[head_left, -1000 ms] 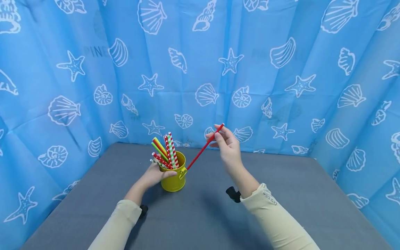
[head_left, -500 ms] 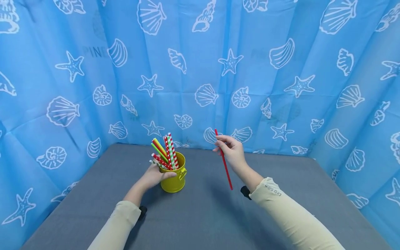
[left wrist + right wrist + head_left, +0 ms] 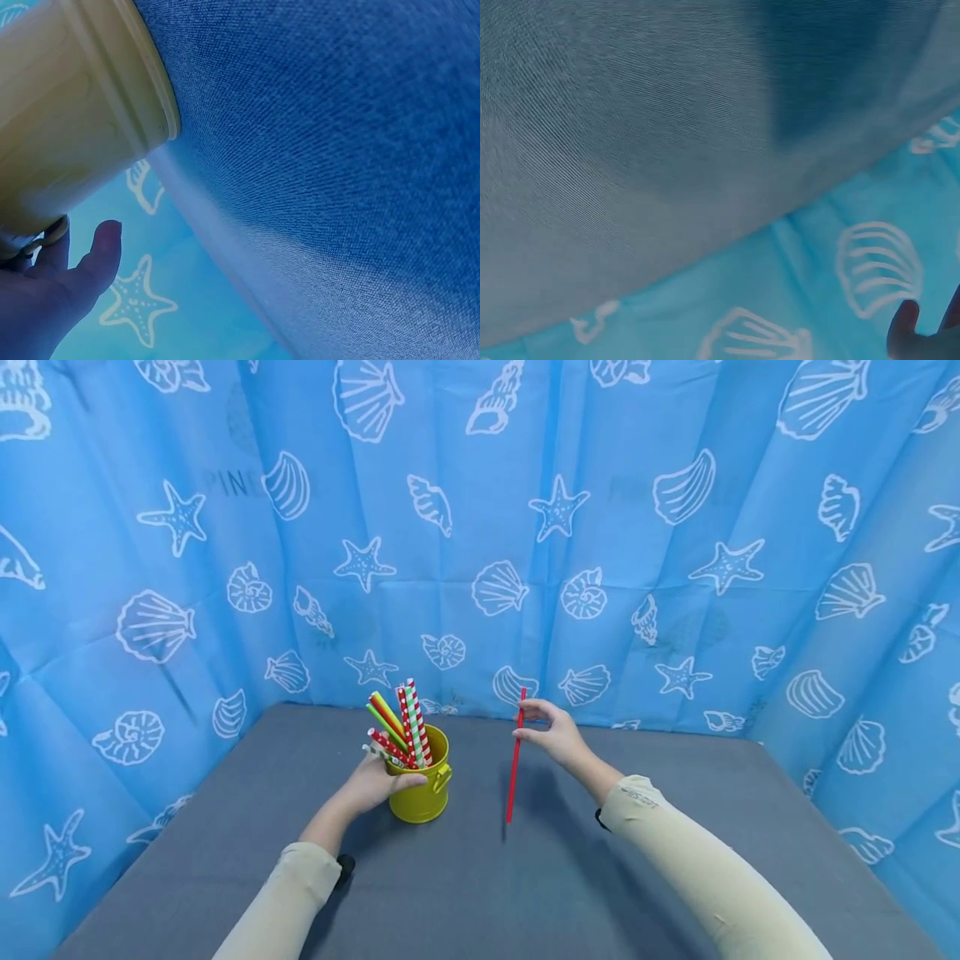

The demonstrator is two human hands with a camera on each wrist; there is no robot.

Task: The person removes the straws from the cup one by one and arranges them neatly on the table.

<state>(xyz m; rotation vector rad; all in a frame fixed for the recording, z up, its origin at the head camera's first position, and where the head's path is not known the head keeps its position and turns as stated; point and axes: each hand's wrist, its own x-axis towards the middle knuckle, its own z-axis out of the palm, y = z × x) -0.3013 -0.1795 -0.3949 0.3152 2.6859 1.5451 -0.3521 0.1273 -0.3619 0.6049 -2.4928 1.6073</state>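
Observation:
A yellow metal bucket [image 3: 417,797] stands on the table, holding several paper straws [image 3: 411,718] in striped, dotted and plain patterns. My left hand [image 3: 371,783] grips it from the left, the thumb lying across the front just below the rim. In the left wrist view, the bucket's side [image 3: 82,90] fills the upper left, with fingers [image 3: 101,255] by its handle. To the right of the bucket, my right hand [image 3: 551,731] pinches a red straw [image 3: 514,777] near its upper end. The straw is almost upright, its lower tip close over the table. Only fingertips [image 3: 905,319] show in the right wrist view.
A grey cloth covers the table [image 3: 450,902]. Behind it and along both sides hangs a blue curtain [image 3: 480,527] with white shells and starfish, meeting the table's far edge.
The red straw has come away from beside the bucket and swung from a slant to nearly upright. My right hand has lowered with it. My left hand stays on the bucket.

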